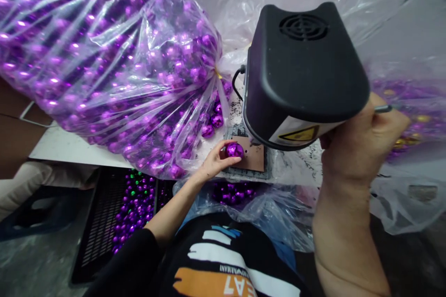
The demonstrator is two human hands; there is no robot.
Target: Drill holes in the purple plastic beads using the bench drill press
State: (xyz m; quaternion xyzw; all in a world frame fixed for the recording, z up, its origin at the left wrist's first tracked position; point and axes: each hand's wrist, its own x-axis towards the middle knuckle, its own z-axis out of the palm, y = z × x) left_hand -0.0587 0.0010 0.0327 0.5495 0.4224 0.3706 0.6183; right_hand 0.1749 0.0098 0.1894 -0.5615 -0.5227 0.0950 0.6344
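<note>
Between the thumb and fingers of my left hand (216, 161) is a shiny purple faceted ball (234, 150). The ball is held over a brown board (252, 157) that lies on a grey metal plate on the bench. My right hand (362, 144) is closed at the right side of a black machine housing (306, 65), around a lever whose metal end (383, 108) sticks out past the knuckles. The housing has a round vent on top and a yellow warning label. It hides the tool below it and part of my right fingers.
A large clear bag (114, 65) of purple balls fills the left, tied with a yellow tie. Loose purple balls (208, 131) lie beside it. Below are a black crate (101, 222) of purple and green balls and an open bag (233, 194) at my lap. Another person's leg (31, 181) shows left.
</note>
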